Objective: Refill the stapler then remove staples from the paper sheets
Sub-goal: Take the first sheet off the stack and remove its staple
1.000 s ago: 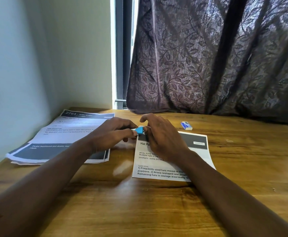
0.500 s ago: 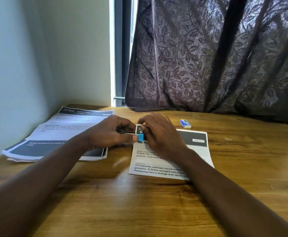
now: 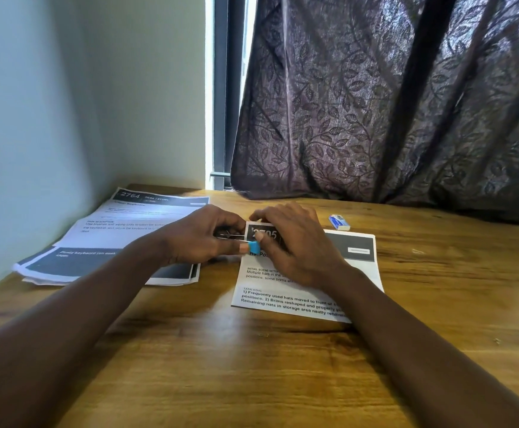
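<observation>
My left hand grips a small blue stapler, its metal part showing between my fingers, held at the top left corner of a printed paper sheet. My right hand lies on that sheet, fingers curled over its top left corner, thumb beside the blue tip. The corner looks slightly lifted. No staple is visible at this size.
A stack of printed sheets lies at the left by the wall. A small blue and white staple box sits behind the sheet. A dark curtain hangs along the wooden table's far edge.
The blue stapler tip has dropped lower along the sheet's left edge and more of the dark header shows. Both hands stay at the same corner.
</observation>
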The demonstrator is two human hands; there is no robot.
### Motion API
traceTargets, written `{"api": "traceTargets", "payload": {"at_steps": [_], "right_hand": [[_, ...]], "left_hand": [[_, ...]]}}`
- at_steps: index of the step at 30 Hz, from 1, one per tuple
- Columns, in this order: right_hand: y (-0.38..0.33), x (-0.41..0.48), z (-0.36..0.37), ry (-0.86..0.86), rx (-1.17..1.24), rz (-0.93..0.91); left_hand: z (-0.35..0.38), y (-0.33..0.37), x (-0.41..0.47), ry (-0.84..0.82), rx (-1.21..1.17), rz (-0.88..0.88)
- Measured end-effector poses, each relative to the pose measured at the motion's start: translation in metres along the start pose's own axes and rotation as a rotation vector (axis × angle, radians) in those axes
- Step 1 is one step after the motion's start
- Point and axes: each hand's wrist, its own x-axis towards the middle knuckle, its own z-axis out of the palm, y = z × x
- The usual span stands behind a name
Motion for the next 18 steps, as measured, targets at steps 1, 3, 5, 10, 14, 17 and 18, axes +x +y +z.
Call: {"api": "traceTargets", "payload": {"at_steps": [1, 3, 5, 10, 14, 17, 18], "right_hand": [[0.002, -0.001, -0.001, -0.038, 0.0, 0.002], [0.003, -0.003, -0.002, -0.089, 0.023, 0.013], [0.004, -0.004, -0.002, -0.106, 0.071, 0.048], [0.006, -0.004, 0.002, -0.128, 0.167, 0.143], [0.004, -0.005, 0.004, -0.137, 0.278, 0.191], [0.004, -0.004, 0.002, -0.126, 0.374, 0.21], [0.003, -0.005, 0.0, -0.118, 0.399, 0.208]], "left_hand": [[-0.001, 0.0, 0.0, -0.004, 0.008, 0.01], [-0.001, -0.001, -0.001, -0.018, 0.013, 0.022], [-0.001, -0.002, -0.001, -0.029, 0.026, 0.025], [0.0, -0.007, 0.001, -0.025, 0.097, 0.064], [0.001, -0.011, 0.003, -0.023, 0.105, 0.054], [0.002, -0.01, 0.003, -0.031, 0.12, 0.035], [0.003, -0.009, 0.004, -0.032, 0.121, 0.032]]}}
